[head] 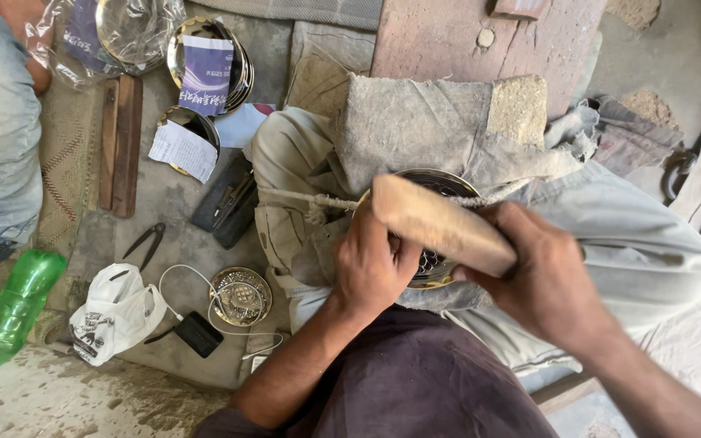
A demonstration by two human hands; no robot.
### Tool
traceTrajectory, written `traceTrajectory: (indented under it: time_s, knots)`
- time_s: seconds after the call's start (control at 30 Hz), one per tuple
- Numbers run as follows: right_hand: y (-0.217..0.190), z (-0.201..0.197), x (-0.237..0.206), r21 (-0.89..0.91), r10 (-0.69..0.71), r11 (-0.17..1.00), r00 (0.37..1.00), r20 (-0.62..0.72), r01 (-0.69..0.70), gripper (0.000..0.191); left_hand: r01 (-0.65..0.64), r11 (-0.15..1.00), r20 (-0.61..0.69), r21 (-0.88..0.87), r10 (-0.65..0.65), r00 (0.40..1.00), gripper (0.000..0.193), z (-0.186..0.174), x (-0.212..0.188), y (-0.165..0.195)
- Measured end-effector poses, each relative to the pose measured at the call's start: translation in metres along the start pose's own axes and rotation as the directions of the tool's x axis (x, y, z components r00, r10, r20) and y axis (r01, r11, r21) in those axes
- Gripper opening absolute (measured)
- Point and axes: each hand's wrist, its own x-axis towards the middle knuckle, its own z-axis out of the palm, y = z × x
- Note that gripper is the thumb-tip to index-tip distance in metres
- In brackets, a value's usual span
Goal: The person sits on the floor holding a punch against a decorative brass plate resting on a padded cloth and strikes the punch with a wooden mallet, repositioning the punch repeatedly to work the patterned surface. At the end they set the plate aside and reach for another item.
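Fingers [529, 243] grip wooden mallet [440, 223], long axis upper-left to lower-right.

Translucent green plastic bottle [8, 312] near left; pale tan wooden mallet [440, 225] centre; brass-gold embossed round metal plate [240, 296], floral-geometric pattern; white crumpled cloth cap [115, 312].

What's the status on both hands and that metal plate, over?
Left hand pressing on the metal plate in the lap. Right hand gripping the wooden mallet over it. Cloth bunched beneath; nothing blocking.
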Motion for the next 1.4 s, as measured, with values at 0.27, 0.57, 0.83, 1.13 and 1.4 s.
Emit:
traceTrajectory:
  time_s: [0.27,0.57,0.83,1.13,1.4]
  knots:
    - [0.008,0.002,0.028,-0.145,-0.204,0.974,0.954,-0.221,0.175,0.051,-0.075,0.994,0.081,0.077,0.069,0.994,0.048,0.031,0.017,-0.040]
    - [-0.011,-0.008,0.036,-0.240,-0.085,0.969,0.992,-0.093,0.061,0.050,0.024,0.993,0.112,-0.116,-0.011,0.994,0.046,0.001,0.035,-0.017]
    - [0.009,-0.011,0.010,-0.214,-0.091,0.975,0.990,-0.109,0.066,0.052,0.297,0.935,0.278,-0.196,-0.238,0.931,0.019,-0.033,0.043,0.012]
    - [0.038,-0.035,-0.006,-0.202,0.078,0.971,0.969,-0.234,-0.127,0.071,0.136,0.970,0.308,-0.201,-0.069,0.949,0.037,-0.019,0.040,-0.003]
    - [0.025,-0.052,0.013,-0.045,0.094,0.993,0.962,-0.256,-0.109,0.061,0.096,0.986,0.342,-0.132,-0.046,0.939,0.042,-0.016,0.050,-0.011]
